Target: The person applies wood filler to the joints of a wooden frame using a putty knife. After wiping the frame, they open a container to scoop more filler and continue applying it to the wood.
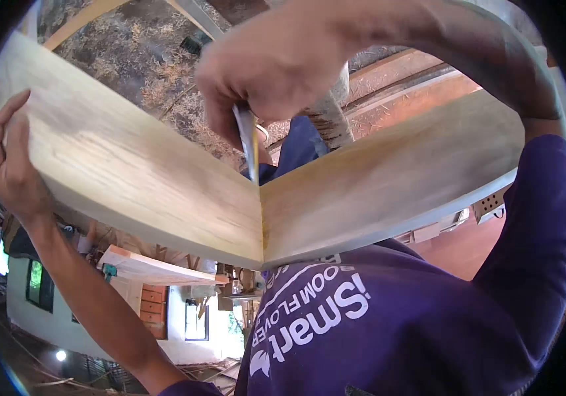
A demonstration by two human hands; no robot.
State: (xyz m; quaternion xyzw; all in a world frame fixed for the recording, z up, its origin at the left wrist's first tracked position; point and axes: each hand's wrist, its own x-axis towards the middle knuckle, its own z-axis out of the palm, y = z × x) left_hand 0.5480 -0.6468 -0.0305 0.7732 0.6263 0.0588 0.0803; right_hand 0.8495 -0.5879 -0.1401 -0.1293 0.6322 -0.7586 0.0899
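Two wide pale boards meet in a V-shaped corner in front of my chest. My left hand (pixel 13 158) grips the outer end of the left board (pixel 137 158), its fingers curled along the face and edge. Over the corner my right hand (pixel 263 72) is closed around a thin, flat blade-like strip (pixel 248 138), grey with a yellow edge. The strip points down to the inside of the joint, its tip right at the seam; its upper end is hidden in my fist. The right board (pixel 395 162) runs out below my right forearm.
Shavings-strewn ground (pixel 144 59) lies beyond the boards, with timber beams (pixel 395 86) at upper right. Behind, another pale plank (pixel 157 264) juts out beside cluttered workshop items. An orange-brown panelled door (pixel 154 310) and windows show at lower left.
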